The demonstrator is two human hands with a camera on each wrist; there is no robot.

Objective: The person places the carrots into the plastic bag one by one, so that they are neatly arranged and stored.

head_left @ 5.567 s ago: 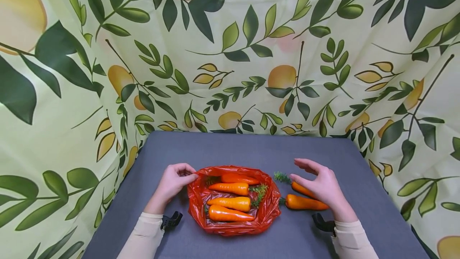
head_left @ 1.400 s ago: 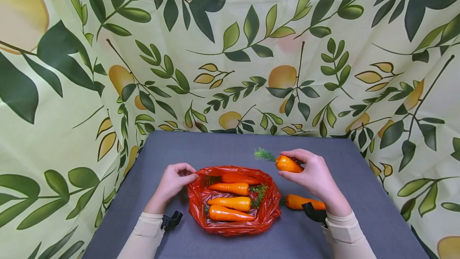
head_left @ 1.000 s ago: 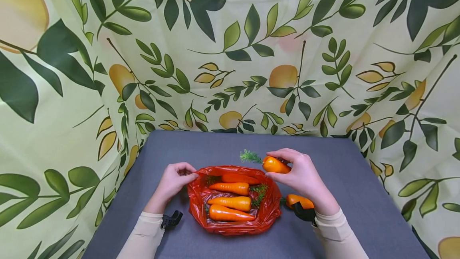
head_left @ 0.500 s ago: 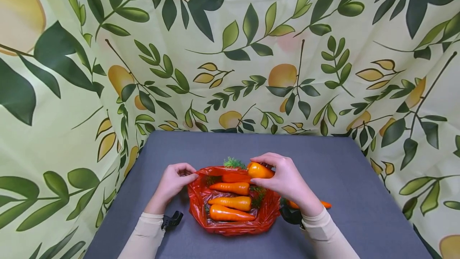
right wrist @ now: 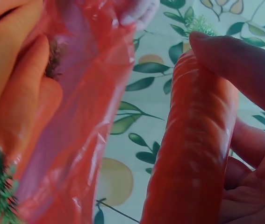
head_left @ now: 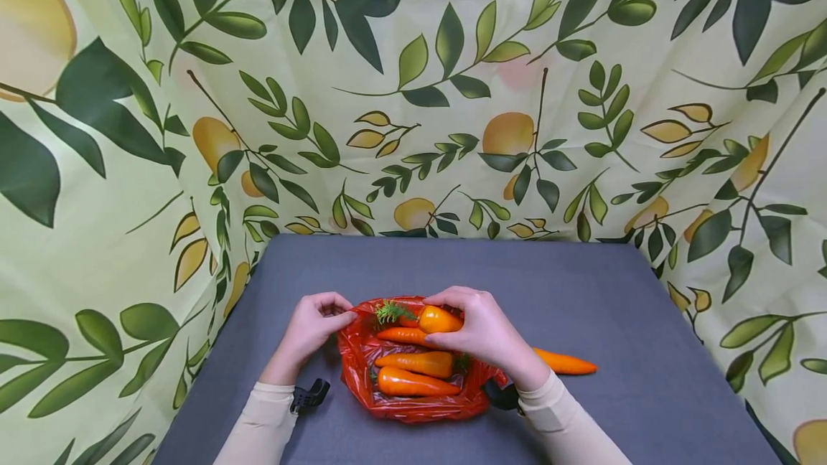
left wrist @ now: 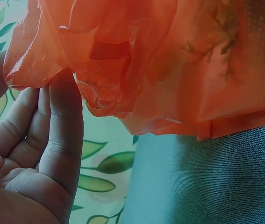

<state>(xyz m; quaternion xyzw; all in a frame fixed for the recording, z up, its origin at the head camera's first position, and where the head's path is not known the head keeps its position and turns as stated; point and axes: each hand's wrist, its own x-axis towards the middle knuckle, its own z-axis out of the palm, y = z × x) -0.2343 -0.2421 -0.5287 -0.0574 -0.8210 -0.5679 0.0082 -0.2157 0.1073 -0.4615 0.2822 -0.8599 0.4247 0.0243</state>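
Note:
A red plastic bag (head_left: 413, 415) lies with its mouth spread wide, several carrots (head_left: 416, 383) inside it. At the bag's left edge my left hand (head_left: 316, 329) pinches the rim between thumb and fingers; the left wrist view shows the thin plastic (left wrist: 113, 56) held at the fingertips. My right hand (head_left: 481, 325) grips a carrot (head_left: 439, 320) by its thick end, above the far right part of the bag, its green top (head_left: 390, 312) pointing left. In the right wrist view the held carrot (right wrist: 193, 140) runs along my thumb and fingers, beside the bag wall.
Another carrot (head_left: 565, 362) lies on the grey table (head_left: 633, 321) right of the bag, partly hidden by my right forearm. A cloth printed with fruit and leaves (head_left: 413, 128) hangs behind and at the sides. Each wrist wears a black camera mount (head_left: 310, 396).
My right hand has picked up one of the two carrots on the right and carried it leftward over the bag. My left hand has stayed on the bag's rim.

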